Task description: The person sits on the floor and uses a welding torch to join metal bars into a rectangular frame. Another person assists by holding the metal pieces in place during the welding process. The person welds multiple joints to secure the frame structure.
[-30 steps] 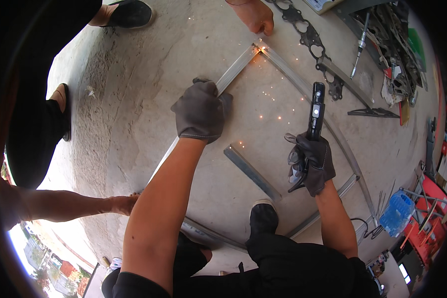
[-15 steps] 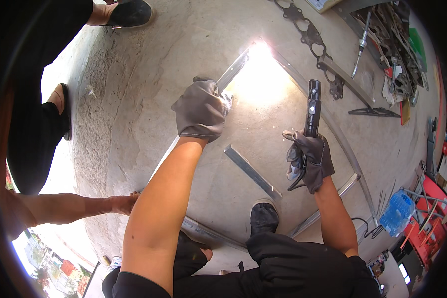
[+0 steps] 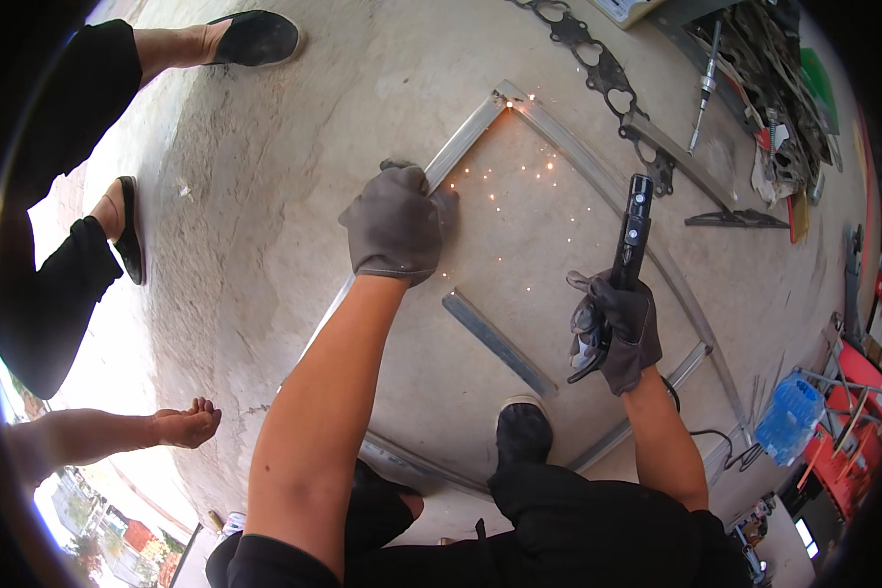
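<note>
In fingers of left hand (image 3: 394,227), gloved, back of hand up, wrapped right over with no gap seen: left bar (image 3: 468,135), silver, gripped partway along, below its upper end; fingertips out of sight underneath. In fingers of right hand (image 3: 625,328), also gloved, curled closed: black holder (image 3: 633,227), clasped at its handle, head pointing up and leaning slightly right, well apart from left hand. Key relation: from left fingers to corner joint (image 3: 501,96), up and to the right, straight along left bar's long axis, slanting lower left to upper right. From right fingers to same joint: up and to the left, farther off, so left hand nearer. From holder's head to joint: also up and left, with a clear gap; overlapping right bar (image 3: 576,159) in view, at a height not readable from here. At joint, right where both bars meet: small orange glow (image 3: 510,104), with sparks (image 3: 550,167) strewn below, between left hand and right bar. Lower down, between both arms: loose bar (image 3: 500,341), dark grey, flat on concrete floor (image 3: 294,196), axis slanting upper left to lower right, touched by neither hand, nearer right. Farther out, left: co-worker's hand (image 3: 188,427), half curled, apart from left bar. Upper right, outside right bar: black perforated strip (image 3: 612,71)
</note>
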`<state>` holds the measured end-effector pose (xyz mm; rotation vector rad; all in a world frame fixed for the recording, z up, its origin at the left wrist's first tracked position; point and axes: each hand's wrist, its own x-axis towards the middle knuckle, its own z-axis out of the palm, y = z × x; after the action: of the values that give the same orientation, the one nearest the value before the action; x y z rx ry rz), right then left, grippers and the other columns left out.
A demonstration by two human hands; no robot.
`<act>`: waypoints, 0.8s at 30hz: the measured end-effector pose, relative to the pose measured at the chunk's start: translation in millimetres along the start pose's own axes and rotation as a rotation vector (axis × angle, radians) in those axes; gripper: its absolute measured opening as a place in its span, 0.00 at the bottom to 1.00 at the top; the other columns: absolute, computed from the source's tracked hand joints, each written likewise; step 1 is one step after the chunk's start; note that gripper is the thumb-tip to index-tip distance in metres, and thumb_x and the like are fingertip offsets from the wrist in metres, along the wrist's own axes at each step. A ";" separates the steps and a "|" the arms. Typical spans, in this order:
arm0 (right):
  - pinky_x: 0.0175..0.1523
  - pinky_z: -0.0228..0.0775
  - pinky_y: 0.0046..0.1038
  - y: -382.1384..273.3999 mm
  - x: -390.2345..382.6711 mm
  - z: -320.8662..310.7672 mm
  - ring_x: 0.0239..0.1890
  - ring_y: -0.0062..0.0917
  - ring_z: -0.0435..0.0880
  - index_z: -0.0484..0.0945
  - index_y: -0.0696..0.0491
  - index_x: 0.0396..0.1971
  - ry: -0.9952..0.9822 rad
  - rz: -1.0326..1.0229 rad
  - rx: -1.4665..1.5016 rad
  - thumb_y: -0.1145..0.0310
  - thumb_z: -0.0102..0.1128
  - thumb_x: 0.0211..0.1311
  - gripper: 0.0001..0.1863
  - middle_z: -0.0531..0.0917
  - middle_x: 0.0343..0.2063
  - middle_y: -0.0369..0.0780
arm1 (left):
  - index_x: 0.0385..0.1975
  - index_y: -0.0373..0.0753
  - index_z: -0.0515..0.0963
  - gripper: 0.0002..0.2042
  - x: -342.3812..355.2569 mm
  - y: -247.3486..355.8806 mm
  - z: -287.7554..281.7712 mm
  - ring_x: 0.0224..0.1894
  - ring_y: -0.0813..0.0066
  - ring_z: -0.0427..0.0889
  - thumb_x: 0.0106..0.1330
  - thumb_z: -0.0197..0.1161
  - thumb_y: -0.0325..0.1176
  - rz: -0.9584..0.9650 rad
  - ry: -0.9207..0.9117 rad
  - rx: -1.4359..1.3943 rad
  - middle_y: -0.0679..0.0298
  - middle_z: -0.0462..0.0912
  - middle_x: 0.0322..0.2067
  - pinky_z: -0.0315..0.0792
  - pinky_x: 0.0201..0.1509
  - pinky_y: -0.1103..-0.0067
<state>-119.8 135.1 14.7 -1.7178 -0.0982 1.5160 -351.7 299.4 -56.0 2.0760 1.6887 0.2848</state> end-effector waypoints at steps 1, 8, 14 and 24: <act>0.17 0.74 0.30 -0.7 0.2 -0.7 0.12 0.24 0.75 0.80 0.64 0.47 -0.014 0.007 0.004 0.61 0.65 0.73 0.18 0.79 0.18 0.40 | 0.28 0.41 0.78 0.16 0.5 0.9 -0.7 0.39 0.48 0.85 0.66 0.72 0.46 0.010 0.010 -0.008 0.59 0.85 0.36 0.78 0.41 0.60; 0.17 0.73 0.31 3.3 -10.7 -9.0 0.14 0.25 0.77 0.82 0.60 0.44 -0.015 0.008 0.081 0.67 0.67 0.70 0.12 0.81 0.20 0.41 | 0.30 0.41 0.82 0.14 0.2 8.9 -7.5 0.38 0.50 0.86 0.65 0.75 0.43 -0.066 -0.041 -0.020 0.59 0.85 0.35 0.79 0.42 0.60; 0.32 0.88 0.37 5.8 -45.8 -5.3 0.25 0.29 0.86 0.81 0.61 0.44 -0.086 -0.072 0.221 0.76 0.69 0.62 0.12 0.86 0.30 0.45 | 0.62 0.28 0.76 0.33 -48.2 6.5 -60.1 0.33 0.54 0.86 0.59 0.81 0.37 0.119 0.055 0.058 0.57 0.85 0.30 0.79 0.41 0.60; 0.41 0.84 0.29 15.5 -79.8 55.2 0.33 0.24 0.93 0.89 0.57 0.36 -0.475 0.037 -1.002 0.64 0.74 0.53 0.14 0.94 0.37 0.42 | 0.42 0.42 0.91 0.25 -244.6 -67.1 -192.3 0.45 0.52 0.91 0.67 0.63 0.59 -0.114 -1.666 0.215 0.53 0.91 0.41 0.80 0.50 0.61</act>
<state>-195.5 109.5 72.0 -2.0061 -1.2545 2.0494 -549.1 113.7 111.0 1.3528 0.6923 -1.3246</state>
